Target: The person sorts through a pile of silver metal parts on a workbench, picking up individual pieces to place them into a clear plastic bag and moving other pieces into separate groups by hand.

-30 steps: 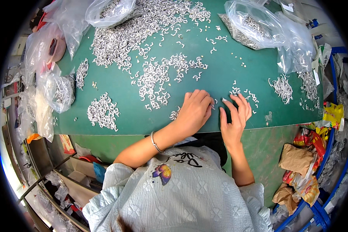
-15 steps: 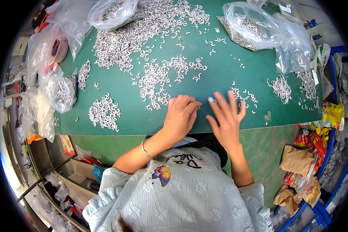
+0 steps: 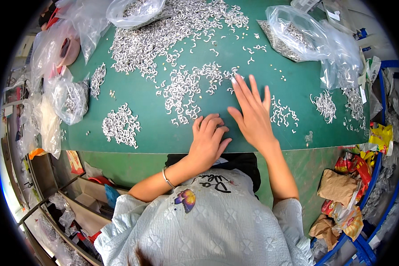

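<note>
Small curved, crescent-like silver metal pieces lie in a loose patch in the middle of the green table. At the near side of this patch, my left hand rests on the tabletop, fingers bent and thumb apart, with nothing visible in it. My right hand is stretched flat over the table with its fingers spread. Its longest fingertips reach the right end of the patch, by a few curved pieces. Just right of that hand is a small scattered group of similar pieces.
A large heap of pieces covers the far left, beside an open plastic bag. Smaller piles sit at near left and right. Another filled bag stands at far right. The table's front edge runs before me.
My right hand has moved forward and a little left, to the end of the middle patch. The left hand's thumb has come away from its fingers. The view has shifted slightly.
</note>
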`<state>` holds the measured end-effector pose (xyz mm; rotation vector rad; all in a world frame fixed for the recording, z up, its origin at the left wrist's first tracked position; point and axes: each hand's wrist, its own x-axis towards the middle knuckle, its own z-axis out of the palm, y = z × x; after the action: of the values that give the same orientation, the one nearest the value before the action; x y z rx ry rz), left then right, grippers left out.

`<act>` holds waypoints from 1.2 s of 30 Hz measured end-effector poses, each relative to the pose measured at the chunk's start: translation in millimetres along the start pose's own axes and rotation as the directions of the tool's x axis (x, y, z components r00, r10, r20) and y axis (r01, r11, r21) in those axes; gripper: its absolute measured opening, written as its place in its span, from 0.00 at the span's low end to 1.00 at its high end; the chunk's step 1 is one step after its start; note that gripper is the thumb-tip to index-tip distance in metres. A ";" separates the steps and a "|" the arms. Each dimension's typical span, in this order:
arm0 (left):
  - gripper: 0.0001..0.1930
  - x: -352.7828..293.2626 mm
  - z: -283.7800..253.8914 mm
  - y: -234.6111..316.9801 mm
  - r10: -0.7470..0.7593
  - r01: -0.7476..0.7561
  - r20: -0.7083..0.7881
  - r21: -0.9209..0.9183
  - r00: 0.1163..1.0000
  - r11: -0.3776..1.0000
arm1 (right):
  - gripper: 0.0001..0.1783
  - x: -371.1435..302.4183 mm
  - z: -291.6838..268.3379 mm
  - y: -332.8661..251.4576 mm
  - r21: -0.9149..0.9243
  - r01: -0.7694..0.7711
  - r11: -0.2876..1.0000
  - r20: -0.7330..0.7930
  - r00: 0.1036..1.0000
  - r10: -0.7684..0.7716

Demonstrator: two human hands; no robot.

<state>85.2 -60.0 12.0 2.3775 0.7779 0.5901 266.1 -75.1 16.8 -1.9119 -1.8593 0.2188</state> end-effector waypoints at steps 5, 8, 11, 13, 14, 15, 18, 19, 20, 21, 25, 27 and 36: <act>0.14 -4.4 7.6 -9.5 0.034 -0.036 -0.030 -0.065 0.999 0.997 | 0.32 13.1 11.0 9.8 0.004 0.025 1.000 0.074 0.997 -0.025; 0.13 -6.6 8.1 -12.9 0.023 -0.034 -0.076 -0.141 0.997 0.989 | 0.32 -4.5 -7.7 4.8 0.072 0.002 0.997 0.192 0.981 -0.015; 0.13 -7.6 7.1 -11.2 0.006 -0.023 -0.099 -0.168 0.995 0.985 | 0.31 -11.4 -20.6 4.8 0.158 0.007 0.987 0.206 0.978 -0.040; 0.14 -8.0 6.8 -11.2 0.002 -0.020 -0.101 -0.175 0.995 0.984 | 0.31 2.1 -20.1 7.0 0.173 0.019 0.985 0.096 0.995 -0.036; 0.14 -7.4 6.8 -11.1 0.003 -0.019 -0.096 -0.175 0.995 0.984 | 0.30 11.4 -15.6 8.3 0.198 0.024 0.980 0.057 0.998 -0.036; 0.15 -6.3 7.1 -11.2 0.006 -0.021 -0.088 -0.175 0.996 0.984 | 0.30 18.9 -8.4 11.2 0.134 0.028 0.991 0.083 0.996 -0.039; 0.16 -5.8 7.0 -12.4 0.007 -0.022 -0.084 -0.180 0.996 0.983 | 0.30 25.9 4.8 13.3 0.020 0.060 0.998 0.176 0.982 -0.062; 0.16 -5.6 6.9 -13.0 0.007 -0.022 -0.085 -0.184 0.996 0.983 | 0.30 17.4 0.7 8.8 0.030 0.066 0.997 0.211 0.975 -0.071; 0.16 -6.4 6.7 -13.1 0.000 -0.017 -0.092 -0.183 0.996 0.983 | 0.30 9.6 -3.3 4.2 0.042 0.082 0.996 0.250 0.964 -0.090; 0.17 -6.8 6.6 -12.8 -0.003 -0.014 -0.095 -0.186 0.996 0.982 | 0.30 2.2 -9.2 1.2 0.036 0.074 0.997 0.255 0.964 -0.080; 0.17 -8.7 8.2 -13.6 -0.007 -0.013 -0.103 -0.192 0.995 0.981 | 0.33 -26.3 -20.9 -4.6 0.004 0.065 0.998 0.292 0.954 -0.063; 0.17 -8.5 8.4 -13.3 -0.016 -0.006 -0.101 -0.207 0.995 0.978 | 0.33 -38.1 -20.6 -7.2 0.000 0.074 0.997 0.352 0.933 -0.069; 0.16 -7.1 10.1 -14.9 -0.001 -0.028 -0.150 -0.192 0.989 0.981 | 0.41 -44.0 -21.0 -11.3 -0.018 0.040 0.999 0.383 0.923 -0.030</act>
<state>79.8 -58.2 -6.5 2.1802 0.7321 0.8199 261.5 -122.8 31.3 -1.9567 -2.1489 0.5977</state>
